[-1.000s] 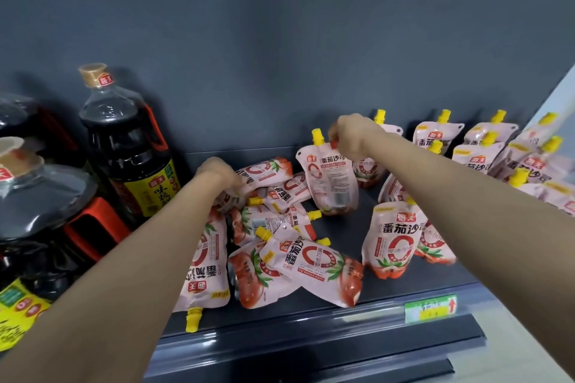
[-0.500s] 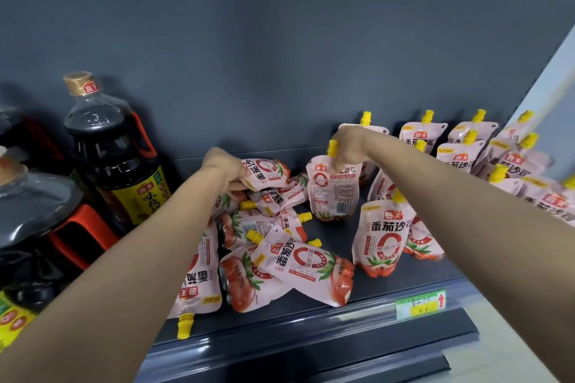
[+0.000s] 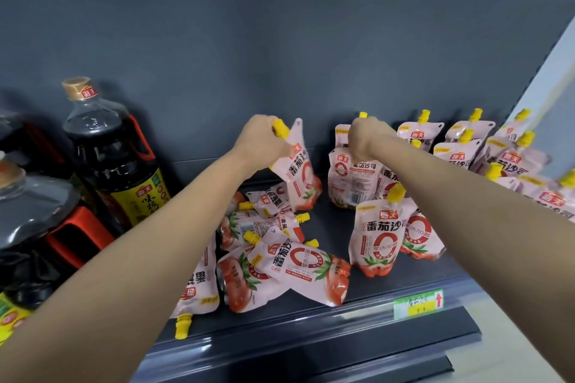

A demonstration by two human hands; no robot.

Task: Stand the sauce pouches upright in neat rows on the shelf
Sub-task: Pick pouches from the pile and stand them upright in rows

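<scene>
Sauce pouch looks soft and floppy; left hand fingers pinch its stiff spout, right hand clutches the top of a standing pouch.

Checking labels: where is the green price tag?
In the head view, the green price tag sits on the shelf's front rail, lower right, below the upright front pouch.

The shelf carries toppled sauce pouches below the left fingers. Upright pouches stand right of the right fingers; dark bottles stand left of both.
</scene>
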